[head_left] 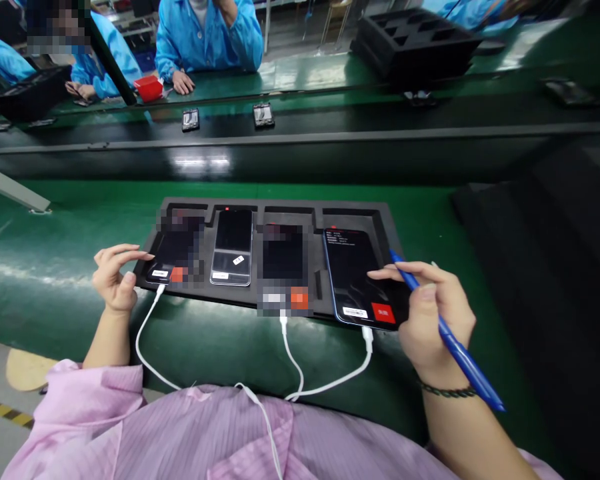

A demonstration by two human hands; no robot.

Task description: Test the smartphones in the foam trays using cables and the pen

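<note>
Four phones lie side by side in a dark foam tray (290,205). White cables (330,387) run to the leftmost phone (173,250), the third phone (284,257) and the rightmost phone (355,280); the second phone (233,243) has no cable. My left hand (117,273) is at the leftmost phone's left edge, fingers apart and holding nothing. A blue pen (463,357) is held in my right hand (437,310), whose index finger reaches over the rightmost phone's screen. That screen shows text lines and a red box.
Beyond the green table (80,207) runs a dark conveyor (320,120) carrying small device parts (264,115). People in blue sit across it, near a red container (149,88). Black foam trays stand at the back (415,40) and right (545,267).
</note>
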